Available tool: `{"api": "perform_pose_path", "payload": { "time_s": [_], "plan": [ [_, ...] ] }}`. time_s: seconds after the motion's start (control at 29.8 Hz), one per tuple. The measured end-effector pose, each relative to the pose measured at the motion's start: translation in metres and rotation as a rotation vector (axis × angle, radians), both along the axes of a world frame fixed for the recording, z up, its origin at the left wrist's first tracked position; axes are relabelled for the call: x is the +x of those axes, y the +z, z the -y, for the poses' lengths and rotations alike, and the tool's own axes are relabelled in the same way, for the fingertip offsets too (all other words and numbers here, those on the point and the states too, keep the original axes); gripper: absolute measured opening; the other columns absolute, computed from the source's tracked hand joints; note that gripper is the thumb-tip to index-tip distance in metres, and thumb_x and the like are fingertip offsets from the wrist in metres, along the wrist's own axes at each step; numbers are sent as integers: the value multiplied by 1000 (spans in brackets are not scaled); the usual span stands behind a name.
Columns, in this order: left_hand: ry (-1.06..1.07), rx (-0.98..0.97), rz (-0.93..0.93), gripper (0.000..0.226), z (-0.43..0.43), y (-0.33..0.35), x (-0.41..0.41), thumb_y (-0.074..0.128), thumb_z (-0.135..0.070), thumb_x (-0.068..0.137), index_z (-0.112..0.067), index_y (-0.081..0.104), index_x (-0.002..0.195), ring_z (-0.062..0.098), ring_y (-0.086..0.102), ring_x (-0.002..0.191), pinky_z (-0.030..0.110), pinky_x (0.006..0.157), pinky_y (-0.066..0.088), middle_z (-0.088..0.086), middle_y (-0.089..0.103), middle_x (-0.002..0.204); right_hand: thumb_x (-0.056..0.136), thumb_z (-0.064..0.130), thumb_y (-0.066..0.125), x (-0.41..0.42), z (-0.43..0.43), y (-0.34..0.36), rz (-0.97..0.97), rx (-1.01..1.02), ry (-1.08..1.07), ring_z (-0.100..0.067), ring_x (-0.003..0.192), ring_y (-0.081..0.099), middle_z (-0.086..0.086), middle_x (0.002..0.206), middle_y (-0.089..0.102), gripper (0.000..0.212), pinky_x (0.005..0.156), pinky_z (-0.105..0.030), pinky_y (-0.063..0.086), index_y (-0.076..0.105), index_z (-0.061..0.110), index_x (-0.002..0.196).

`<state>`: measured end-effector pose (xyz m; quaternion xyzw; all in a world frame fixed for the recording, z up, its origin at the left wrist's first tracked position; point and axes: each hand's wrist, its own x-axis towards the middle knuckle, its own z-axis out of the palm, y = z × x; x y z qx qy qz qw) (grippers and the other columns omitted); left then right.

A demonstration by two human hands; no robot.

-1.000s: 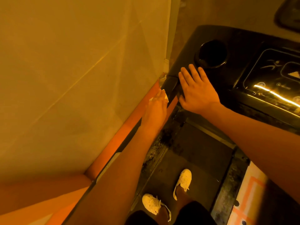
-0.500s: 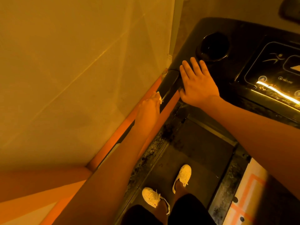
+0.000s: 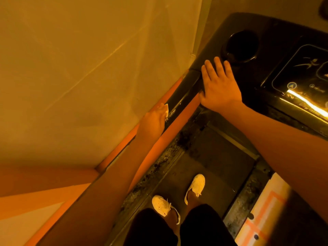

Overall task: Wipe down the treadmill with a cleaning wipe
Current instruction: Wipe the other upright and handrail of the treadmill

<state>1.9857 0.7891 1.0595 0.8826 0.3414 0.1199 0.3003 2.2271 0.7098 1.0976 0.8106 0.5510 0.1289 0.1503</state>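
I stand on a black treadmill [image 3: 213, 167]. Its left handrail [image 3: 184, 91] is glossy black with an orange side. My left hand [image 3: 154, 121] grips a pale cleaning wipe [image 3: 166, 108] and presses it on top of the handrail; only a corner of the wipe shows past my fingers. Wet streaks mark the rail just ahead of the wipe. My right hand [image 3: 220, 87] lies flat, fingers straight, on the console's left corner beside the round cup holder [image 3: 242, 47].
A pale wall [image 3: 79, 68] stands close on the left of the handrail. The console's control panel [image 3: 305, 75] with lit symbols is at the right. My two white shoes [image 3: 177, 197] are on the belt. A patterned mat [image 3: 262, 210] lies to the right of the deck.
My left hand has slid the wipe back down the handrail towards me, away from the console. My right hand has stayed flat on the console corner.
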Motion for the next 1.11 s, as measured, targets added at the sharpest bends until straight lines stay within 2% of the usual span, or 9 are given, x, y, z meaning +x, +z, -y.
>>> {"api": "perform_pose_path", "payload": {
  "time_s": [0.1, 0.2, 0.3, 0.37, 0.6, 0.74, 0.87, 0.97, 1.11],
  "plan": [
    [-26, -33, -57, 36, -5, 0, 11, 43, -21, 107, -5, 63, 132, 32, 62, 121, 43, 103, 49, 13, 56, 142, 94, 50, 42, 0, 1, 0, 7, 0, -2, -42, 153, 9, -19, 165, 20, 82, 124, -57, 6, 21, 2, 158],
    [-120, -14, -88, 38, -10, 4, 2, 42, -21, 107, -4, 60, 135, 34, 59, 125, 43, 104, 46, 18, 57, 140, 94, 49, 44, 0, 2, 0, -4, 2, -1, -42, 153, 9, -19, 165, 21, 82, 124, -57, 6, 22, 2, 158],
    [-144, 20, -99, 35, -8, 9, -24, 43, -16, 107, -4, 60, 136, 42, 65, 109, 44, 92, 48, 22, 62, 133, 93, 48, 45, 0, 1, 0, -12, 9, -3, -42, 153, 9, -19, 164, 22, 83, 124, -58, 6, 23, 2, 157],
    [-102, 44, -82, 36, 0, 8, -46, 47, -14, 105, -6, 58, 138, 40, 67, 103, 45, 91, 51, 16, 57, 139, 93, 49, 45, 0, 1, 0, -14, 13, -3, -42, 153, 10, -19, 164, 22, 83, 124, -57, 6, 23, 2, 157],
    [-30, -56, -93, 44, 1, 6, -45, 41, -25, 102, -9, 55, 141, 31, 58, 127, 41, 107, 46, 11, 53, 144, 94, 51, 44, -1, -1, -1, -4, 11, -8, -41, 153, 10, -19, 165, 21, 83, 124, -57, 8, 23, 3, 158],
    [-31, -67, -90, 37, 1, 6, -33, 45, -17, 107, -9, 54, 141, 29, 53, 132, 43, 112, 41, 11, 49, 148, 93, 50, 44, -1, 0, -1, -9, 0, -14, -41, 153, 10, -18, 165, 21, 83, 124, -57, 8, 23, 3, 158],
    [1, -95, -44, 40, 12, 8, -54, 42, -28, 107, -5, 68, 125, 24, 56, 129, 36, 112, 40, 13, 56, 141, 92, 47, 48, -2, 1, 1, -58, 2, -8, -42, 153, 11, -19, 164, 22, 83, 124, -57, 9, 25, 1, 157],
    [73, -160, -97, 51, 15, 11, -71, 34, -41, 103, -16, 58, 140, 18, 51, 135, 38, 117, 36, 4, 53, 145, 92, 47, 50, -1, 0, 2, -85, -1, -7, -42, 153, 12, -20, 164, 23, 83, 124, -58, 10, 26, 0, 156],
    [96, -108, -143, 48, 22, 17, -76, 35, -36, 104, -13, 59, 138, 22, 57, 128, 32, 110, 37, 9, 59, 140, 96, 51, 40, 0, 1, 4, -134, -4, -9, -42, 153, 12, -20, 164, 24, 79, 124, -57, 8, 27, 1, 156]
  ]
}}
